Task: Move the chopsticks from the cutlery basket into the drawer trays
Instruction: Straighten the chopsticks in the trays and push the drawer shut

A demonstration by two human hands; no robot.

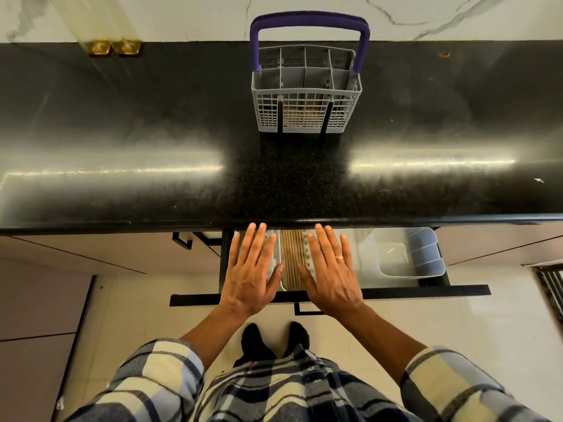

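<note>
A grey cutlery basket [306,95] with a purple handle stands at the back of the black counter; its upper compartments look empty, and something tan shows behind the lower mesh. Below the counter edge a drawer [426,290] is pulled out. Several wooden chopsticks [293,260] lie side by side in a white tray [282,284] in the drawer. My left hand [251,269] lies flat with straight fingers just left of the chopsticks. My right hand [330,269], wearing a gold ring, lies flat just right of them. Neither hand holds anything.
A clear plastic bin [408,254] sits in the right part of the drawer. The black granite counter [152,132] spans the view. Two brass fittings [114,47] sit at the back left. My socked feet [274,339] stand on the pale floor.
</note>
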